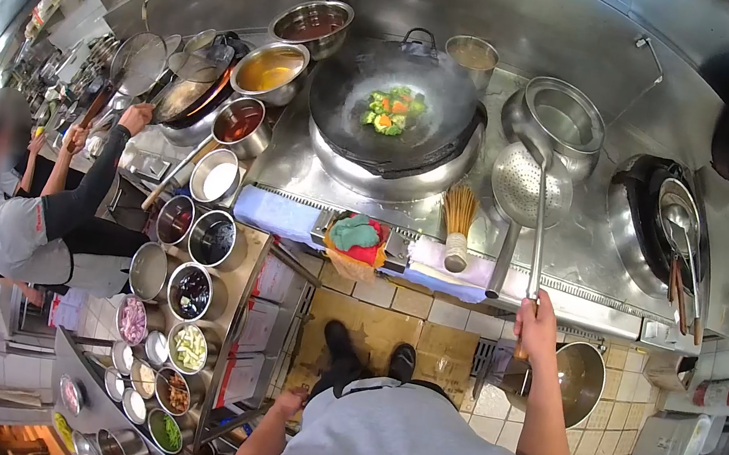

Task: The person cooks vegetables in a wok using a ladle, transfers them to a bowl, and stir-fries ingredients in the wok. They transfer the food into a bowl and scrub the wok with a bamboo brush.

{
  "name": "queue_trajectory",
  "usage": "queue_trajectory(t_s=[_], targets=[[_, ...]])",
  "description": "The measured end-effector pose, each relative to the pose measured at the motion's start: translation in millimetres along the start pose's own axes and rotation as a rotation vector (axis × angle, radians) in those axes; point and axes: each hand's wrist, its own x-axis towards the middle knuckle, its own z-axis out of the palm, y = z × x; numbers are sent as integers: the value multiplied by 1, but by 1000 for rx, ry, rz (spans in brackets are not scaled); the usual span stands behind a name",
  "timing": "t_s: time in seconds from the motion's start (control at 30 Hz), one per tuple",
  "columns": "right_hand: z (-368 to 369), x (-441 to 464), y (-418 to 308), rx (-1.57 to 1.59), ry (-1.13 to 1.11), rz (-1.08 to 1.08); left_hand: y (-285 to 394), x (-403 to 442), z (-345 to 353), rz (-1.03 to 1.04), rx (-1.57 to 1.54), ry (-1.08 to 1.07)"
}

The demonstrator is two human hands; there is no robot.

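My right hand [537,326] is wrapped round the wooden handle of a long metal ladle [539,220], whose bowl end lies over a round perforated strainer [516,184] on the steel stove top. My left hand [291,402] hangs low beside my body, its fingers curled; whether anything is in them is too small to tell. In the large black wok [338,98] sit green broccoli and orange pieces [394,110], with steam around them. A bamboo brush [458,219] stands near the stove's front edge, between wok and strainer.
Metal bowls of sauces [270,69] and ingredient pots [190,348] line the left side. Folded cloths [358,238] lie on the front edge. Another wok [641,216] is at right, a large pot [577,384] below. A co-worker [45,232] works at left.
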Motion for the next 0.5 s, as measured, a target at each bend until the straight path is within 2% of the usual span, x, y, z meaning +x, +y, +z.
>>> queue_trajectory(t_s=[0.03, 0.07, 0.13, 0.17, 0.2, 0.23, 0.27, 0.33, 0.4, 0.5], targets=[[8, -7, -9, 67, -43, -9, 4, -2, 2, -7, -208, 14], [16, -13, -23, 66, -36, -5, -6, 13, -4, -8, -203, 9], [30, -19, -59, 199, -247, 53, -20, 57, -21, 500, 487, -159], [39, -20, -72, 169, -252, 57, -13, 75, -22, 515, 496, -162], [51, -17, -80, 173, -239, 51, -7, 89, -22, 322, 169, -161], [62, -12, -89, 142, -338, 28, 2, 98, -24, 123, -155, -158], [75, -7, -98, 110, -438, 6, 13, 109, -30, 131, -146, -165], [105, 7, -108, 81, -456, -4, 45, 129, -43, 315, -19, 32], [135, 32, -115, -11, -448, 58, 71, 154, -57, 356, -38, 14], [177, 76, -111, -171, -418, 18, 109, 166, -77, 394, -105, -55]])
